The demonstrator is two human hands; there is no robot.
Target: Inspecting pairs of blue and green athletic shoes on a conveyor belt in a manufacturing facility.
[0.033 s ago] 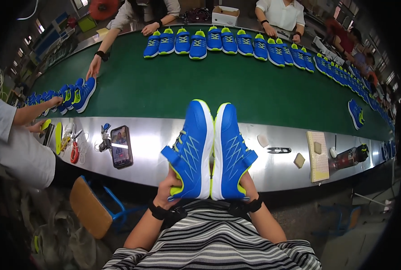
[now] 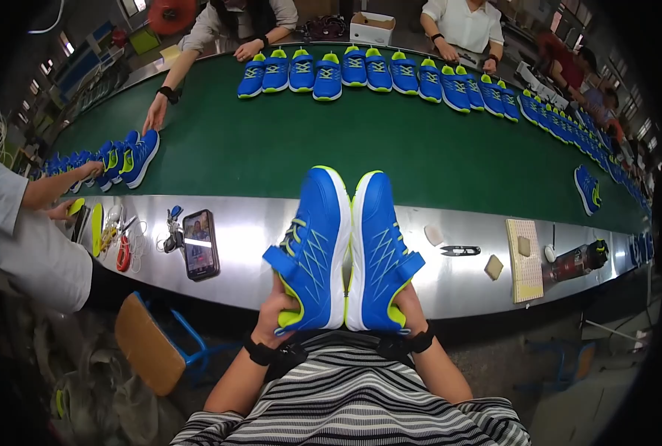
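Note:
Two blue sneakers with lime-green lining and white soles are held up side by side in front of me, toes pointing away and soles turned toward each other. My left hand (image 2: 275, 308) is closed on the heel end of the left sneaker (image 2: 315, 238). My right hand (image 2: 412, 306) grips the right sneaker (image 2: 377, 238) the same way. The soles touch or nearly touch along the middle. Each shoe has a blue strap over pale laces, its loose end sticking outward. Some of my fingers are hidden behind the shoes.
A green conveyor belt (image 2: 271, 141) carries a row of blue sneakers (image 2: 301, 72) along its far side. On the metal ledge (image 2: 249, 286) lie a phone (image 2: 201, 244), thread snips (image 2: 461, 250), a yellowish pad (image 2: 522, 260) and a bottle (image 2: 577, 260). Co-workers' hands (image 2: 154, 113) reach over the belt.
The toe of the left sneaker has shifted very slightly left and lower. Both hands keep their hold on the sneakers.

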